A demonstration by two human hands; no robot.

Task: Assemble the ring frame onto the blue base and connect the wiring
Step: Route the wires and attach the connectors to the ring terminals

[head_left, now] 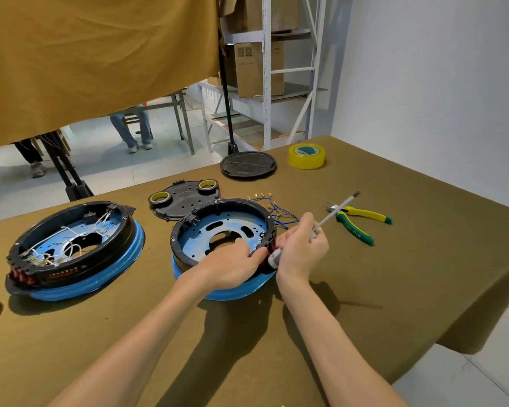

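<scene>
At the left of the bench point(394, 259) stood a finished unit point(74, 248): its black ring sat on a blue base and white wires ran across the inside, so it served you as a reference.

In the middle, the ring frame point(218, 205) already sat on the blue base point(232, 289) you were working on. Inside it, the blue plate showed no wires routed across it. Judged from this, the seating step was done or nearly done, and the wiring was still to be connected.

Your left hand point(232, 265) lay over the near rim of the ring frame, fingers curled down onto it beside the red coil block; whether it gripped the rim or only pressed it could not be told.

Your right hand point(301, 248) touched the right edge of the frame and gripped a screwdriver point(332, 212), its handle end down at the coil block and its shaft pointing up and away.

The loose blue wires point(276, 212) with their terminals lay just behind the frame, near your right hand. Pliers point(362, 221) lay further right.
</scene>
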